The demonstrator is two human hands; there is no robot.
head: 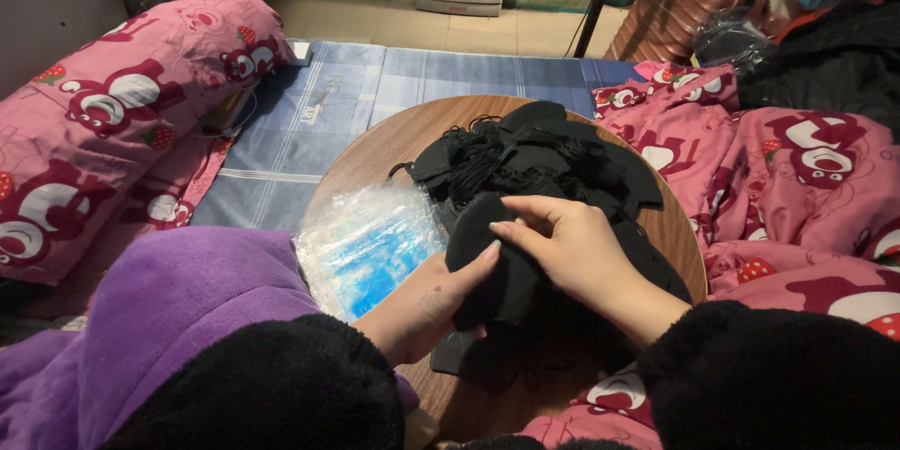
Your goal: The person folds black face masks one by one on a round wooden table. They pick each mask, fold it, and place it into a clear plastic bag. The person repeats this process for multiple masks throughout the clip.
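Seated at a round wooden tabletop set over a blue checked mat, with pink bear-print bedding to the right and a matching bolster pillow to the left.

Left hand under and around a black face mask, thumb pressed on its upper edge, fingers closed on it from below. Right hand over the same mask from the other side, fingers curled and pinching its top edge (so: both hands gripping one mask, held just above the near part of the tabletop).

Behind the hands, a loose heap of black masks with tangled ear loops, covering most of the far half of the tabletop. More black masks lying flat under and in front of the hands, near the edge; whether sorted or merely spilled, cannot tell. Just left of the held mask, touching the left hand, a stack of clear plastic sleeves with a blue tint, apparently flat; no mask visibly inside one.

Judging by that: one mask in hand, a large heap untouched, no finished pieces plainly in view. Early or middling, most of it left.
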